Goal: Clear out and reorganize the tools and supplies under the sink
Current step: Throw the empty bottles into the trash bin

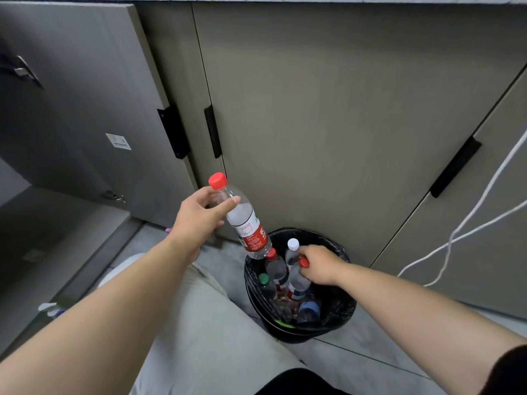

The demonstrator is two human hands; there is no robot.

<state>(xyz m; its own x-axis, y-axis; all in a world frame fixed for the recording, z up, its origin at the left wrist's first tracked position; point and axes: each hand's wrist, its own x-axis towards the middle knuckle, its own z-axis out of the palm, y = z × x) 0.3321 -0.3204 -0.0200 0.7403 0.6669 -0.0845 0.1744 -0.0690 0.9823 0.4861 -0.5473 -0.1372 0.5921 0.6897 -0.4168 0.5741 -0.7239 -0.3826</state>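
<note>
Left hand [199,218], fingers curled round a clear red-capped, red-labelled plastic bottle [246,226], holds it tilted above the 11 o'clock rim of a round black-bagged bin [340,306]. Right hand [319,263] has its fingers clamped on the red cap of a second clear bottle [297,282] standing inside.

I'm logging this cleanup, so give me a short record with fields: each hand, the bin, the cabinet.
left hand: grips a red-labelled bottle, tilted, cap up
right hand: grips a second bottle by its red-capped neck, inside the trash bin
trash bin: black-bagged, on the floor, several bottles inside
cabinet door: left one open
</note>
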